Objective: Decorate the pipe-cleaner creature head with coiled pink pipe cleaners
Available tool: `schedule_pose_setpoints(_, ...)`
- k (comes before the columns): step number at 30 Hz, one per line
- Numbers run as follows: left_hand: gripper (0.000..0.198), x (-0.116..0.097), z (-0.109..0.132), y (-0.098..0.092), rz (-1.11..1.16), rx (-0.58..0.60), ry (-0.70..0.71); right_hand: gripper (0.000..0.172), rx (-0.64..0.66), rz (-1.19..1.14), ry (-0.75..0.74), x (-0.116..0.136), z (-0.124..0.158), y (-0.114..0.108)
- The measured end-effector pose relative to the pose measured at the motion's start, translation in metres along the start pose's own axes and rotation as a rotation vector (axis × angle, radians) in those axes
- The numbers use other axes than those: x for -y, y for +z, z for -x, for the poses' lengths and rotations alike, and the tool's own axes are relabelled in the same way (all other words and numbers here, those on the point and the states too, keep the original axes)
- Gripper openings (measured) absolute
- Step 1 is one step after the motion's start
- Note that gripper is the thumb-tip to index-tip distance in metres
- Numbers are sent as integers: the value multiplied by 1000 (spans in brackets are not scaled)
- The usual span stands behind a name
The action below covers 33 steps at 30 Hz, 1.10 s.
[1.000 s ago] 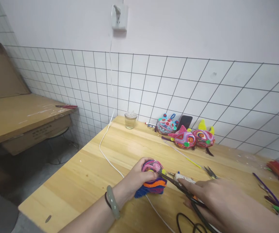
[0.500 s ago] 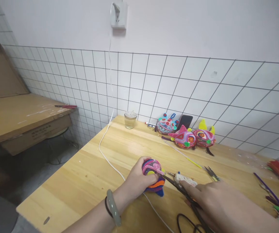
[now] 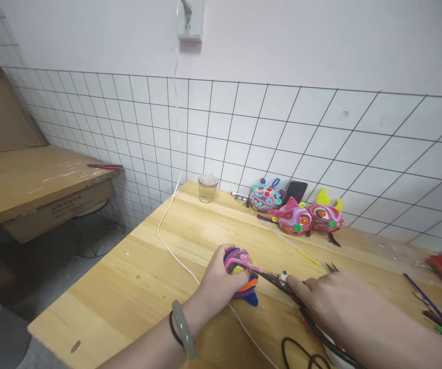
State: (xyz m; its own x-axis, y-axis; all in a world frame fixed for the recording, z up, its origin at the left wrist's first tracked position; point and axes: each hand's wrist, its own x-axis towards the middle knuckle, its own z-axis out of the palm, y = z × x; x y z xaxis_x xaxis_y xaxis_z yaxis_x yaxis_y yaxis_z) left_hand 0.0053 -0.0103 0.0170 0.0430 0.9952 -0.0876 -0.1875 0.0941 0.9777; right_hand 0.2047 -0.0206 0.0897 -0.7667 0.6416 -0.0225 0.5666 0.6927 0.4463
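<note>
Our left hand [image 3: 224,279] holds toy [image 3: 239,258], fingers wrapped; our right hand [image 3: 332,302] grips tool [image 3: 277,281], tip at pink strip [image 3: 256,268].

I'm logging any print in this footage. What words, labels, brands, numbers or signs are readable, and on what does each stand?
None can be read.
Cardboard box under the side table: dark printed characters, too blurred to read.
Pen-like stick near the wall: dark marks, too small to tell whether they are lettering.
Colourful ball and dark tool in the hands: no lettering visible.
</note>
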Motion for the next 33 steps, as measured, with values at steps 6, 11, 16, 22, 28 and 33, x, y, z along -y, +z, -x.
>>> schedule_pose_setpoints(6, 37, -10, 3, -1, 209, 55, -115, 34, 12, -43, 39, 2, 0, 6)
schedule_pose_setpoints(11, 41, -8, 0, -3, 250, 115, -127, 35, -6, -114, 71, 8, 3, 6)
schedule_pose_setpoints(16, 41, -6, 0, -3, 213, 142, -143, 34, -7, -240, 66, 0, 7, 2)
schedule_pose_setpoints(22, 41, -8, 3, -3, 99, 124, -85, 32, 72, -331, 48, -6, 8, -6)
schedule_pose_setpoints(28, 43, -5, 0, -2, 21, 96, -29, 27, 93, -195, 51, -4, 6, 2)
schedule_pose_setpoints(33, 36, -5, 0, -5, 82, 159, -69, 30, 87, -154, 6, -8, 5, 9)
